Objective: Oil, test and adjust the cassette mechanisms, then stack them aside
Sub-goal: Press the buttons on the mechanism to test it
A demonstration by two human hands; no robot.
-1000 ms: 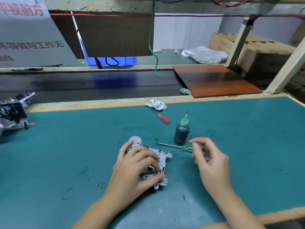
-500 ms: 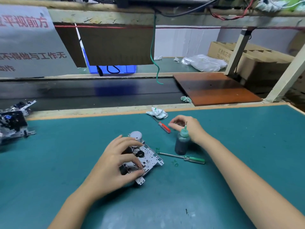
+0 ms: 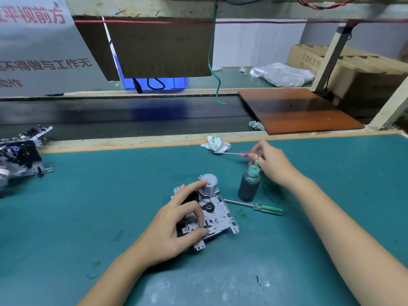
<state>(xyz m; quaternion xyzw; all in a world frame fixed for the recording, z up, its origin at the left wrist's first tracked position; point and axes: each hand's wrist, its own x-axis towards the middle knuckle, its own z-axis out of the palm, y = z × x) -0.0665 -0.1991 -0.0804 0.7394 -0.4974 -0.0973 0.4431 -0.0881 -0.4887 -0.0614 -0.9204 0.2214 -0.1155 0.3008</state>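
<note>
A silver cassette mechanism (image 3: 218, 214) with a round motor (image 3: 208, 184) lies on the green mat (image 3: 88, 206). My left hand (image 3: 176, 221) grips it from the left, thumb at its near edge and fingers curled over its top. My right hand (image 3: 272, 165) is behind the dark oil bottle (image 3: 249, 186) and pinches the handle of a red screwdriver (image 3: 242, 153), whose blade points left toward a crumpled rag (image 3: 216, 144). The bottle stands upright with its green nozzle just in front of that hand. A pile of other mechanisms (image 3: 21, 155) sits at the mat's far left.
A green-handled screwdriver (image 3: 268, 209) lies right of the mechanism, below the bottle. A black conveyor belt (image 3: 132, 120) runs behind the mat, with a brown board (image 3: 298, 111) across it at the right. Cardboard boxes (image 3: 364, 69) and a plastic bag (image 3: 280, 74) are farther back.
My right hand moved from near the green screwdriver past the oil bottle and took the red screwdriver, which now points left. My left hand turned the mechanism motor-side up.
</note>
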